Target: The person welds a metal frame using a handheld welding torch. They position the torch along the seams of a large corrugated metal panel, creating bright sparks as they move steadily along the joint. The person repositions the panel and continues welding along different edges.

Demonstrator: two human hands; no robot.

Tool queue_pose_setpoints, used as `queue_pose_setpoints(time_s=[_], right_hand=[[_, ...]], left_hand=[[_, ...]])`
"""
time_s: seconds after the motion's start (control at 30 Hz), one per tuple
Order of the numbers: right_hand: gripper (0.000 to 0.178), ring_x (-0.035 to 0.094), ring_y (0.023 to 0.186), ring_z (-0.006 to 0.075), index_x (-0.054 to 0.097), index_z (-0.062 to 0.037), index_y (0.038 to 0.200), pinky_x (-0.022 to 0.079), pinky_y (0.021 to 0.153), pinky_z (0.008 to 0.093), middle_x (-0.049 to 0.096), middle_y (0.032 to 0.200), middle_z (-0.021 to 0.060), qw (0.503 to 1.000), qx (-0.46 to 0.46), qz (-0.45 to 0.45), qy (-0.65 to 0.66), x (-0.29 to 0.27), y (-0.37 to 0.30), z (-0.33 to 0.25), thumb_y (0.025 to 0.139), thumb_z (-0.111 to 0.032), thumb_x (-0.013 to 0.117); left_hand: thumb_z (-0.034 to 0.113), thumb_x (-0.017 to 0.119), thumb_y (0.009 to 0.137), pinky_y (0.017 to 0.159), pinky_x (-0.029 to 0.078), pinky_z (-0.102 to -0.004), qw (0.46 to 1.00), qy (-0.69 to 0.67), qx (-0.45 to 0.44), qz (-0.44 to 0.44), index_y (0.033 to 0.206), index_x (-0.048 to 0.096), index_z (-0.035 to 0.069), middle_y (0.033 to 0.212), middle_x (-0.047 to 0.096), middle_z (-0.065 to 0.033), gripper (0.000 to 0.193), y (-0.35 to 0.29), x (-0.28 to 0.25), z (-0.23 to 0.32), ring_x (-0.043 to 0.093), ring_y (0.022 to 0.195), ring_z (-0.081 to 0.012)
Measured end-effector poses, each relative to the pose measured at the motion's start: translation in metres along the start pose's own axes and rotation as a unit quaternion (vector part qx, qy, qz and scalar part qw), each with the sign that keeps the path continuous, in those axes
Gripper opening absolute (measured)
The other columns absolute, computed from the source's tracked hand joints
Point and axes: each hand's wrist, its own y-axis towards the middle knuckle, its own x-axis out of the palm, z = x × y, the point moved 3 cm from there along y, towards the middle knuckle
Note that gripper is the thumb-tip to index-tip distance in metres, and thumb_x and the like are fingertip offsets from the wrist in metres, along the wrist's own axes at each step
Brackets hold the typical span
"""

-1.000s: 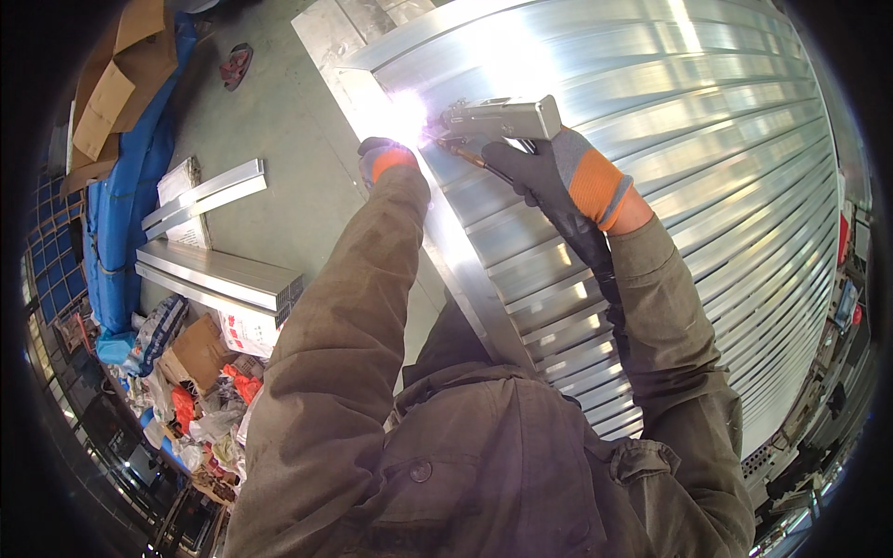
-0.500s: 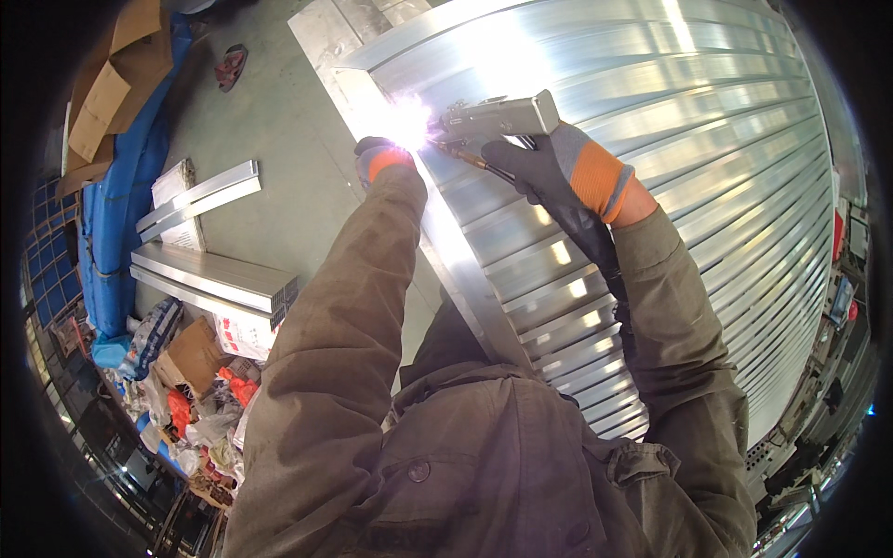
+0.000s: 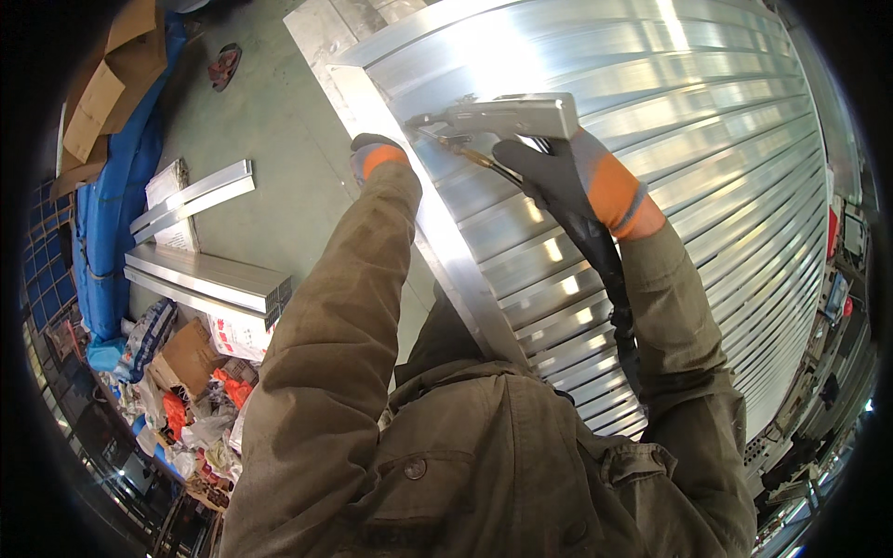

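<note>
Gripping the grey welding gun [image 3: 516,115], the right hand [image 3: 566,177] curls round it, nozzle [image 3: 423,121] pointing left from that grip toward the metal bar [image 3: 451,246]. Beyond, the left hand [image 3: 379,158] sits by the bar, hold impossible to tell; slatted panel [image 3: 670,167] underneath.

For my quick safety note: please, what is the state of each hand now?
Left hand: at the edge of the metal frame; grip hidden, cannot be told.
Right hand: closed, holding the grey welding torch.
</note>
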Motion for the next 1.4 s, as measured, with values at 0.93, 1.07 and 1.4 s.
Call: queue_pose_setpoints(time_s=[0.93, 1.07, 1.4], right_hand=[[0.042, 0.067, 0.065, 0.0081, 0.077, -0.0008, 0.132, 0.052, 0.055, 0.0276, 0.071, 0.075, 0.0022, 0.995, -0.069, 0.069, -0.021, 0.031, -0.037, 0.052, 0.104, -0.032, 0.078], [0.042, 0.066, 0.065, 0.0078, 0.077, -0.0011, 0.132, 0.052, 0.055, 0.0277, 0.072, 0.077, 0.0026, 0.996, -0.052, 0.065, -0.038, 0.032, -0.038, 0.055, 0.103, -0.032, 0.079], [0.044, 0.066, 0.062, 0.0086, 0.072, -0.0022, 0.139, 0.055, 0.054, 0.0271, 0.076, 0.084, 0.0043, 0.996, -0.035, 0.061, -0.055, 0.033, -0.032, 0.068, 0.106, -0.031, 0.076]], left_hand=[[0.023, 0.061, 0.107, 0.089, 0.062, -0.0376, 0.996, -0.057, 0.056, -0.049, 0.130, 0.072, 0.010, 0.127, 0.078, -0.0076, 0.028, -0.013, -0.023, -0.018, 0.076, 0.110, -0.0227], [0.025, 0.066, 0.105, 0.088, 0.063, -0.0385, 0.992, -0.101, 0.041, -0.065, 0.128, 0.071, 0.010, 0.125, 0.078, -0.0090, 0.028, -0.011, -0.019, -0.022, 0.077, 0.109, -0.0243], [0.031, 0.078, 0.099, 0.086, 0.065, -0.0406, 0.973, -0.214, -0.014, -0.082, 0.123, 0.069, 0.009, 0.121, 0.079, -0.0124, 0.034, -0.001, -0.009, -0.029, 0.079, 0.106, -0.0284]])
